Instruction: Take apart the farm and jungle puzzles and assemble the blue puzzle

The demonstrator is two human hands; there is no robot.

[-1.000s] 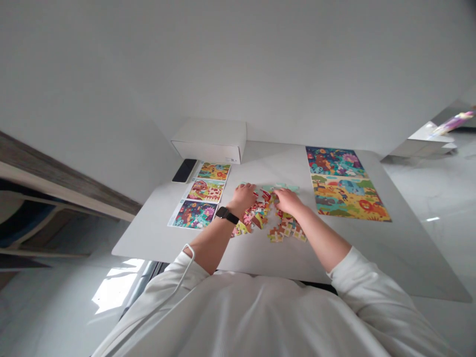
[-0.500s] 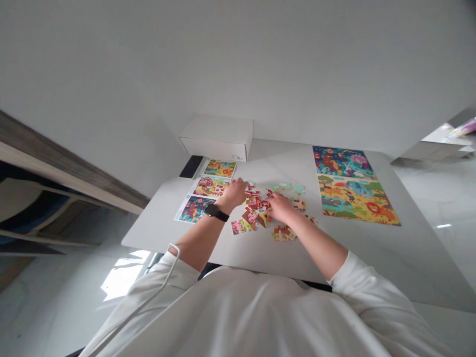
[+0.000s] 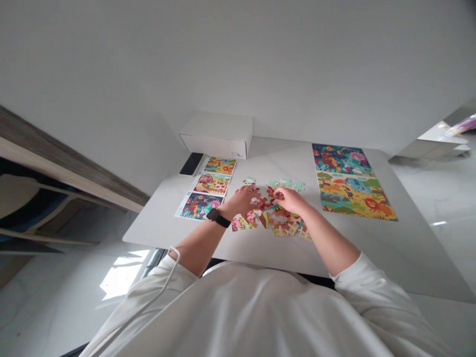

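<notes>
Several loose colourful jigsaw pieces (image 3: 277, 223) lie scattered in the middle of the white table (image 3: 260, 248). My left hand (image 3: 243, 200), with a black watch on its wrist, rests palm down on the left part of the pile, fingers curled over the pieces. My right hand (image 3: 292, 199) sits just to its right, its fingers pinched together on a red puzzle piece (image 3: 273, 194) at the top of the pile. A few pale green pieces (image 3: 286, 183) lie beyond both hands.
A finished puzzle picture (image 3: 349, 181) lies at the right of the table. A sheet with three small reference pictures (image 3: 208, 186) lies at the left, with a black phone (image 3: 191, 163) beside it. A white box (image 3: 217, 134) stands against the wall.
My left hand has moved back from the far left of the pile toward its middle. My right hand has shifted slightly right and pinched a piece. The pieces have been pushed around.
</notes>
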